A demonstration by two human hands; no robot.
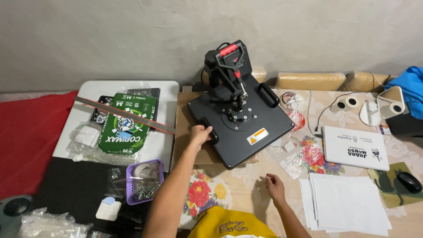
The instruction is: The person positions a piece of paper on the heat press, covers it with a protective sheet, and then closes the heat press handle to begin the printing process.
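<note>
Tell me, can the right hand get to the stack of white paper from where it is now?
Probably yes. The right hand rests on the flowered tablecloth just left of the stack of white paper, fingers loose and holding nothing, with only bare cloth between them.

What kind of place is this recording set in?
Probably a small home craft or print workshop: a black heat press gripped by the left hand, stacked white paper sheets, and tape rolls on a floral tablecloth.

Bare floral-cloth counter (238, 185) lies open along the near edge, between the black flat-plate heat press (240, 117) and the white paper stack (348, 202). The purple plastic basket (144, 180) crowds the counter's left edge.
</note>
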